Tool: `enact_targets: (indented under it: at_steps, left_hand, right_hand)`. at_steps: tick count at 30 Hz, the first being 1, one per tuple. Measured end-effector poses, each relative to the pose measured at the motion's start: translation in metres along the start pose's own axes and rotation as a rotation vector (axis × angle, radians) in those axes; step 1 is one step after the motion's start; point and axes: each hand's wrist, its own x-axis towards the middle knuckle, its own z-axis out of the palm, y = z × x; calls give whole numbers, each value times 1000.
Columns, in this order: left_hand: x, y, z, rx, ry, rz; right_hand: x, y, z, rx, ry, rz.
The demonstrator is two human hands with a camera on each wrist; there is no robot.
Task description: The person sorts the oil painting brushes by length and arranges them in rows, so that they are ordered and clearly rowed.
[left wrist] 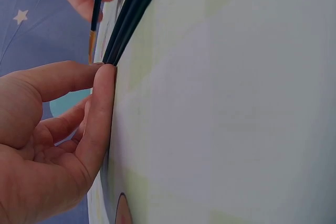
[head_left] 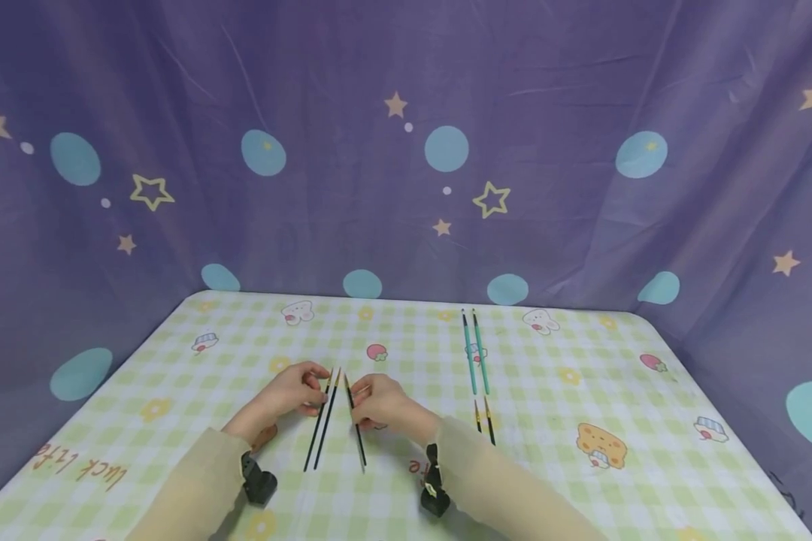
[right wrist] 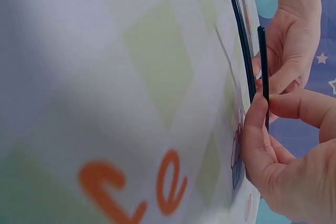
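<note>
Left of centre on the worktop [head_left: 203, 406], the left hand [head_left: 287, 392] is pinching a pair of dark brushes [head_left: 323, 436] while the right hand's [head_left: 387, 407] grip is pinching a third dark brush [head_left: 360, 443] just right of them.

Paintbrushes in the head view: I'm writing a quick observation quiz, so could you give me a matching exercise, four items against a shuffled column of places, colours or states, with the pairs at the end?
1. Right hand
2. Left hand
3. Teal-handled brushes
4. Curtain

A. Purple, printed with stars
B. At a pair of dark-handled brushes
C. Side by side on the far right part of the tablecloth
D. Pinching a single dark-handled brush

Pairs: 1-D, 2-B, 3-C, 4-A
</note>
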Motion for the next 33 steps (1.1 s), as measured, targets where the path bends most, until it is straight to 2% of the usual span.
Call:
enact_targets:
  at_steps: [10, 33]
  left_hand:
    - [0, 0, -1, -21, -3, 5]
    - [-1, 2, 0, 12, 20, 3]
  right_hand:
    - [-15, -3, -24, 77, -48, -39]
    - [-45, 4, -88, 118, -89, -129]
